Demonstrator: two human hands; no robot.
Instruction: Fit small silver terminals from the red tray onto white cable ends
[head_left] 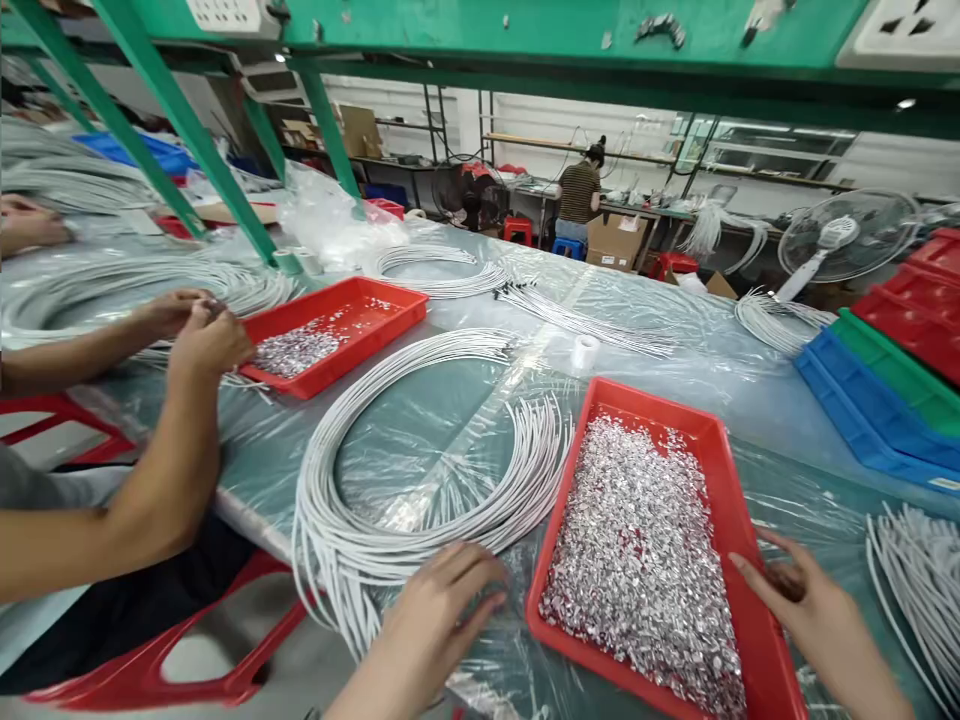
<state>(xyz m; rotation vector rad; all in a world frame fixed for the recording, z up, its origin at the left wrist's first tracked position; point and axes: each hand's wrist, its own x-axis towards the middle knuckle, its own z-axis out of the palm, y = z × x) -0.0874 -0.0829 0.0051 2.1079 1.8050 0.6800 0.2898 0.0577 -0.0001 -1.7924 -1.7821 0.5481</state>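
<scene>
My left hand [442,605] lies with fingers spread on the near edge of a coiled bundle of white cables [420,460], just left of a red tray [739,590] filled with small silver metal pieces [645,550]. My right hand [802,600] rests open against the right rim of that tray, fingers stretched toward it and holding nothing. Both hands sit on the plastic-covered table [772,400].
A co-worker's hands [199,325] at the left work beside a second red tray [360,320] of silver pieces. More cable coils [442,270] lie farther back and at the right edge [922,570]. Stacked coloured trays [892,390], a fan [844,235] and a tape roll [585,350] stand around.
</scene>
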